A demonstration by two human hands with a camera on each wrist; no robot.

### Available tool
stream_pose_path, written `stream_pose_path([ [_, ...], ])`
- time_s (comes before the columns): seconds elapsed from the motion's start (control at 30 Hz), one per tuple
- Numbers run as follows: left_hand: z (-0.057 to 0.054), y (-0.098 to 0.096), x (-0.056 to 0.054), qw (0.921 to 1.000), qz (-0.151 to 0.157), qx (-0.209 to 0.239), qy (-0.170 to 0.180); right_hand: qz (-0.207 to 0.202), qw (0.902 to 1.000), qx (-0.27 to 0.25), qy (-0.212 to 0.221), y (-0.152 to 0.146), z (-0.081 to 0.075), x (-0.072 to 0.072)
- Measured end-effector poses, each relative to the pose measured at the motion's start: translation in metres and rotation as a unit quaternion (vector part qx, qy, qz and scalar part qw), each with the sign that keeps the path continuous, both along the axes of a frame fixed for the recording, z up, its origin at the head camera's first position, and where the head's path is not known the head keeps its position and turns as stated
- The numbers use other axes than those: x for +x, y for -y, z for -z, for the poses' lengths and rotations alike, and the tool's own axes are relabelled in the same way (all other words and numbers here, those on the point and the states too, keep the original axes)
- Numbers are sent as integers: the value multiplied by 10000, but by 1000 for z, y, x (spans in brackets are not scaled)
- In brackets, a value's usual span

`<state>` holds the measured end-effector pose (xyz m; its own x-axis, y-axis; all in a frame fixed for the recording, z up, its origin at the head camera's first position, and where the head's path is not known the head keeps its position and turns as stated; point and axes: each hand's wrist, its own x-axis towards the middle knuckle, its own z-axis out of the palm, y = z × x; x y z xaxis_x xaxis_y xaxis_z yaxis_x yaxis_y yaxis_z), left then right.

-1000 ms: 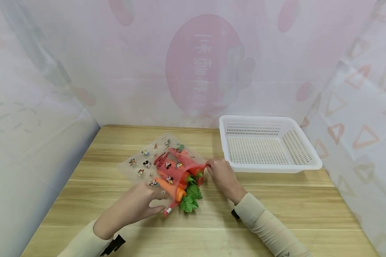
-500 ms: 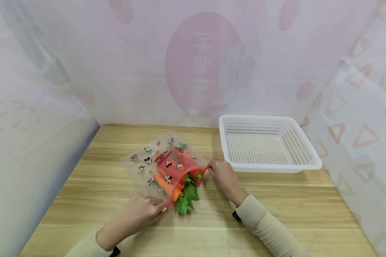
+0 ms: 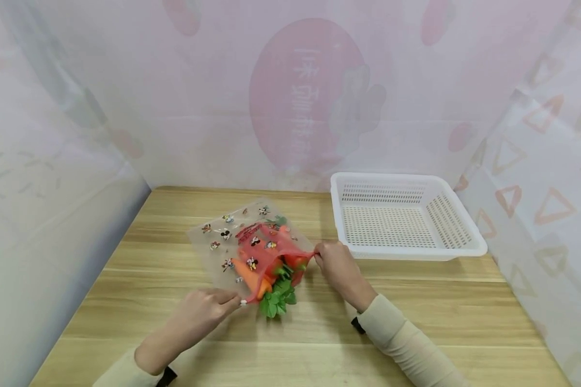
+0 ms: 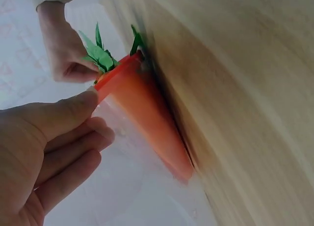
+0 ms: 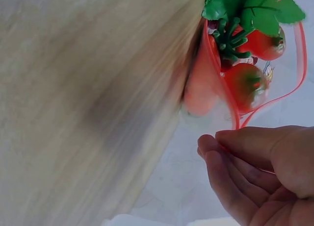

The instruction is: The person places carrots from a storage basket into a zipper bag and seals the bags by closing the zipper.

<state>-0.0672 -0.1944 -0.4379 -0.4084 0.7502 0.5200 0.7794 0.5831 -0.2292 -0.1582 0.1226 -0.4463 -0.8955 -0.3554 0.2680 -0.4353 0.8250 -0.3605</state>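
A clear zip bag (image 3: pixel 208 236) with cartoon prints and a red zip edge lies on the table, its mouth toward me. My left hand (image 3: pixel 200 317) pinches the near corner of that edge, by the white slider (image 3: pixel 243 302). At the opposite corner my right hand (image 3: pixel 339 269) pinches the edge between thumb and fingers. Inside are a carrot (image 3: pixel 244 273) and red vegetables (image 5: pixel 245 86) with green stems, which look like peppers. Green leaves (image 3: pixel 276 301) stick out of the mouth. In the left wrist view the carrot (image 4: pixel 147 118) shows through the plastic.
A white perforated basket (image 3: pixel 406 253) stands at the back right of the wooden table (image 3: pixel 416 322), just beyond my right hand. Printed cloth walls (image 3: pixel 203 134) close off the back and both sides.
My left hand has gone from an open reach beside the bag to pinching its slider corner, pulling that corner slightly left and away from me. The right hand has kept its hold.
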Motion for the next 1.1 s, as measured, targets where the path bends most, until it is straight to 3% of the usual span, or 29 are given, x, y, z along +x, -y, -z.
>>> stream_pose_path([
  [0.3,-13,18,-4,9961,-9,882,63,-469,9983,350,-39,-3,-15,9],
  [0.43,-21,26,-8,9892,85,1427,314,-997,9929,575,-308,-9,-27,9],
  [0.57,-33,33,-12,9816,-58,1780,693,-1543,9845,585,-597,-18,-39,7],
  [0.7,-45,38,-23,9707,71,2261,811,-1938,9766,199,-913,-24,-52,4],
  [0.87,-57,40,-38,9510,450,2943,838,-2207,9634,-515,-1430,-29,-67,-3],
  [1.1,-75,37,-55,9253,673,3595,1004,-2157,9518,-1119,-1873,-39,-85,-14],
])
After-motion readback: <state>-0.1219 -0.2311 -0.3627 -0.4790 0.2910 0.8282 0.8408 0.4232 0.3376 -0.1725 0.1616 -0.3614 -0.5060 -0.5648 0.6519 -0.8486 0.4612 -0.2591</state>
